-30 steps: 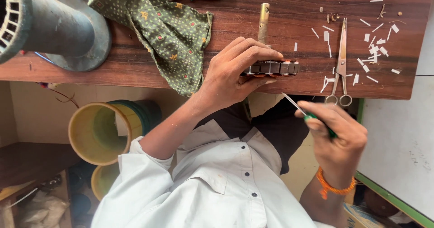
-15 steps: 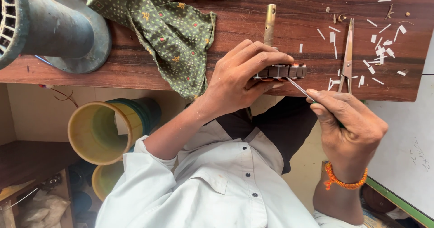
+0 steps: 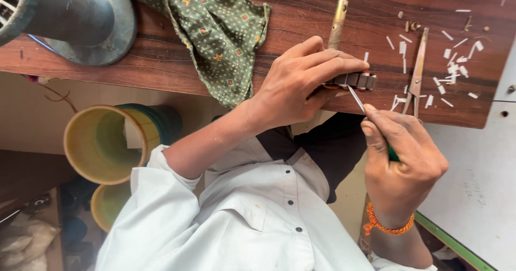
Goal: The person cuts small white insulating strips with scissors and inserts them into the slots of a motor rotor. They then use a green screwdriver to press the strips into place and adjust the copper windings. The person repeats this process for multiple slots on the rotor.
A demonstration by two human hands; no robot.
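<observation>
Soft, even daylight, sharp focus, faint shadows, no glare.

- Your left hand lies palm-down, fingers stretched forward and curled at the tips, the thumb tucked underneath in a pinch.
- Your left forearm runs bare from a rolled white sleeve, wrist straight.
- Your right hand is closed in a fist-like pinch, thumb pressed along the forefinger, knuckles up.
- Your right wrist, wearing an orange band, bends slightly toward the left hand; the two hands sit near each other, not touching.
</observation>
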